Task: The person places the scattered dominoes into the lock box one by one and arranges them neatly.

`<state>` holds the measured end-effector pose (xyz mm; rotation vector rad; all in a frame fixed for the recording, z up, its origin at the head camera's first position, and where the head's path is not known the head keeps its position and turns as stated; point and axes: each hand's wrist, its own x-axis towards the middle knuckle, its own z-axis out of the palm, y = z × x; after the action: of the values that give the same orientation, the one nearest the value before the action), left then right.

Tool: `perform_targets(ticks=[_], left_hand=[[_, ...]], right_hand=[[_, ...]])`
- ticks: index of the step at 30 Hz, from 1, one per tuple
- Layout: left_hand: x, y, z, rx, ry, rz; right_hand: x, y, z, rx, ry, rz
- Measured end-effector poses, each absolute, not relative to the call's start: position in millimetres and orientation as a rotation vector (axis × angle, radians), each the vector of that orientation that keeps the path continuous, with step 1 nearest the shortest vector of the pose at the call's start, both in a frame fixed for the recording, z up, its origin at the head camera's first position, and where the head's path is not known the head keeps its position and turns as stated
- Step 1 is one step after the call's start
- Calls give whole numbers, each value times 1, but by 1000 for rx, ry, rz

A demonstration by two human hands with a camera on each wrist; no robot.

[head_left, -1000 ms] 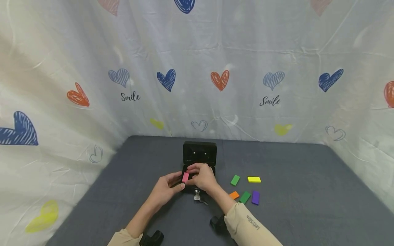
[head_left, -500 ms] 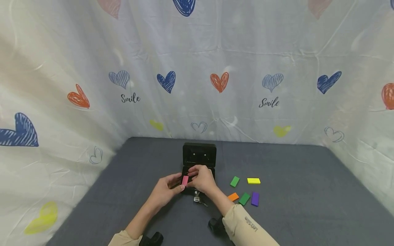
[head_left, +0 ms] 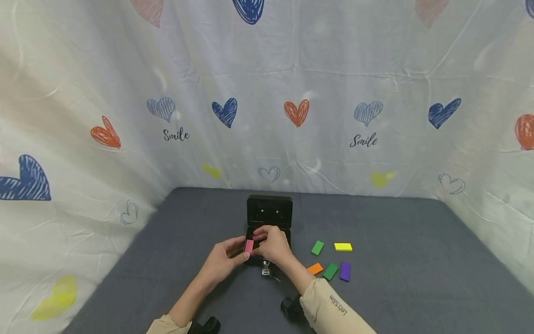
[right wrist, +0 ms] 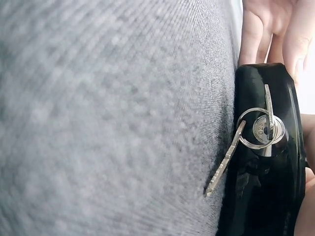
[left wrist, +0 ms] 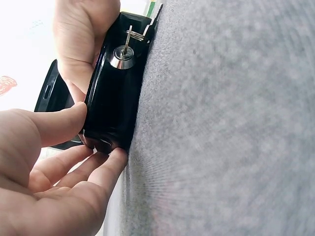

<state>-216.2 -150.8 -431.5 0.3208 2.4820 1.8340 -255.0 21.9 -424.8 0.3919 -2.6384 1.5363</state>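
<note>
Box [head_left: 269, 211], 1 pink block [head_left: 249, 245] at left

visible blocks [head_left: 343, 247]: 6 | box [left wrist: 114, 96]: 1 | keys [right wrist: 226, 158]: 2 | ring [right wrist: 253, 109]: 1

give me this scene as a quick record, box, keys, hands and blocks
box: black box, lid open, on grey cloth
keys: one key in the front lock, second key beside it
left hand: left hand grips the box's left end
right hand: right hand over the box, fingertip hold unclear
pink block: pink block between the hands
loose blocks: two green, yellow, orange, purple, right of box
</note>
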Motion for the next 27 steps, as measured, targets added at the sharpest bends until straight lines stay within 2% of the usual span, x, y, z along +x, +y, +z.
perform_targets(ticks=[18,27], left_hand=[[-216,-153,-432,322,2480,1836],[-216,-150,-432,317,2496,1854]], right_hand=[[-256,28,-419,278,-2575,1842],[-251,36,-408,391,-2509,1649]])
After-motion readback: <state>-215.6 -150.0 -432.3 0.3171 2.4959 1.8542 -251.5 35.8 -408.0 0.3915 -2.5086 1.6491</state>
